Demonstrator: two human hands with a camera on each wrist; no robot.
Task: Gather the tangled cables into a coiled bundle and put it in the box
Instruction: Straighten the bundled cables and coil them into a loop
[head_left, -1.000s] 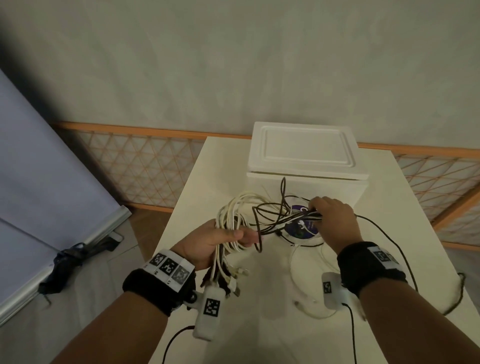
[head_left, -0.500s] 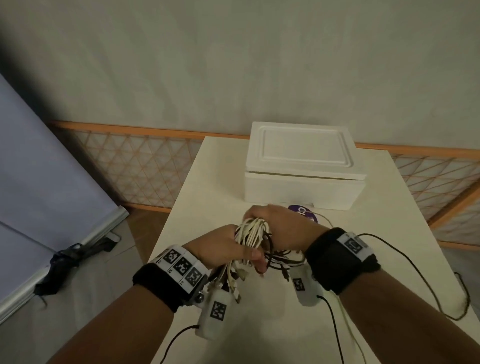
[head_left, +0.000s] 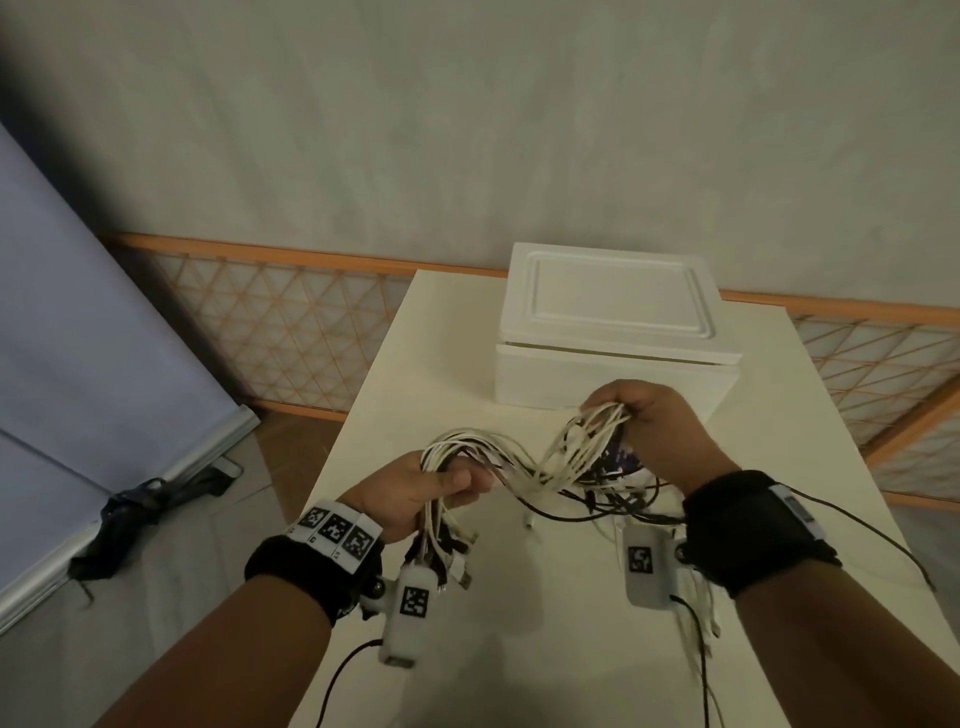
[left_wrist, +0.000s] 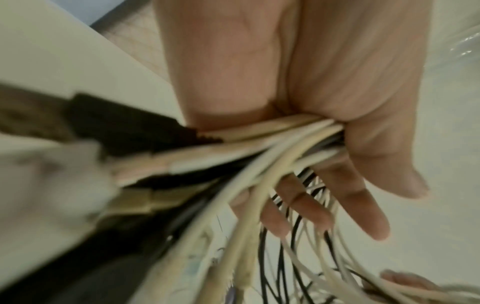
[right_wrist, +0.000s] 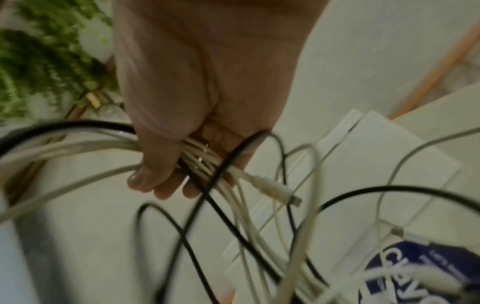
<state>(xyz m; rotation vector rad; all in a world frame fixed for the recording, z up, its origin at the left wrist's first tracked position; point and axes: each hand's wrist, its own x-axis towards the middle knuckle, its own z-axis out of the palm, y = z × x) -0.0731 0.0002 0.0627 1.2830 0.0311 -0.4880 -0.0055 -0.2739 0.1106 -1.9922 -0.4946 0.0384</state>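
A tangle of white and black cables (head_left: 540, 462) stretches between both hands above the table. My left hand (head_left: 415, 486) grips one end of the bundle (left_wrist: 272, 144), with plug ends hanging below the fist. My right hand (head_left: 649, 426) grips the other end of the cables (right_wrist: 202, 156) just in front of the white foam box (head_left: 613, 332). The box (right_wrist: 363, 164) stands at the back of the table with its lid on. Loose black strands sag toward the table under the right hand.
The cream table (head_left: 467, 649) is narrow, its left edge dropping to the floor. A round purple-labelled item (right_wrist: 405, 273) lies under the cables by the box. A black lead (head_left: 883, 540) trails off the right side. Behind stands a lattice rail (head_left: 270, 322).
The hands were joined over the bundle half a second ago; now the right hand has pulled away toward the box, stretching the cables out between the two hands.
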